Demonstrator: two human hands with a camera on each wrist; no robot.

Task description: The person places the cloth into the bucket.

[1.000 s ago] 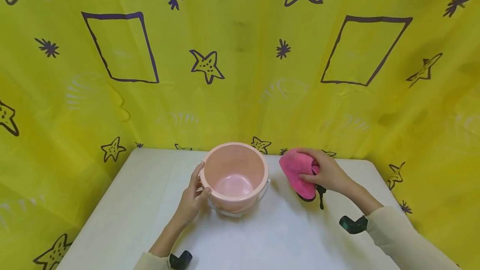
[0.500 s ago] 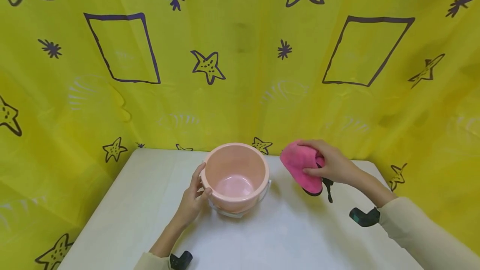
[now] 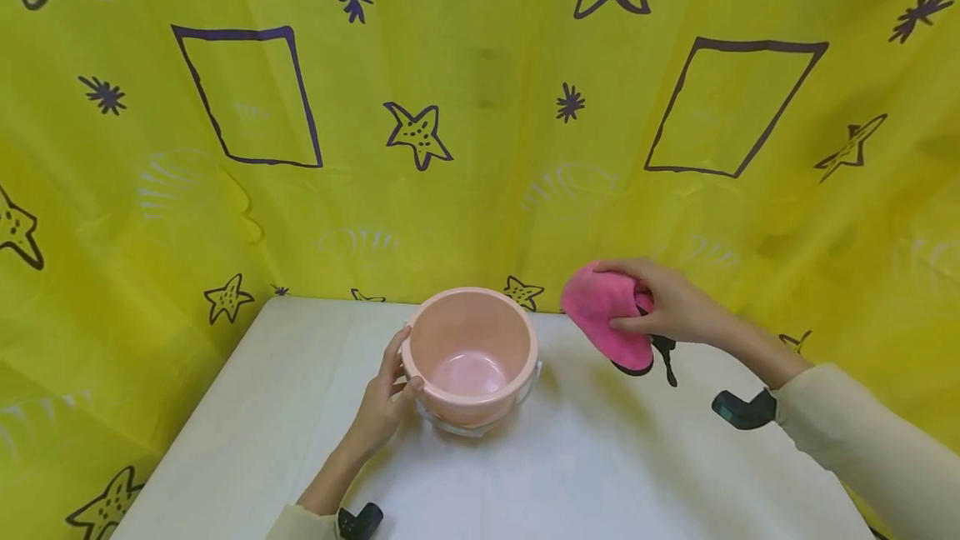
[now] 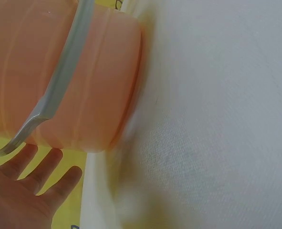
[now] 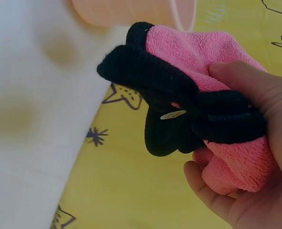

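Note:
A pale pink bucket with a whitish handle stands upright on the table. My left hand is at its left side, thumb and fingertips touching at the rim. In the left wrist view the fingers are fairly straight, their tips at the bucket's wall. To the right of the bucket, my right hand grips a folded pink terry cloth above the table. Black trim, a black strap and a small pale button-like piece show on the cloth in the right wrist view.
The white table meets a yellow curtain with star drawings at the back and sides. Dark devices are worn at both wrists, one of them the right wrist device.
My right hand has lifted the pink terry cloth and moved it slightly right and away. The left hand and bucket have stayed in place.

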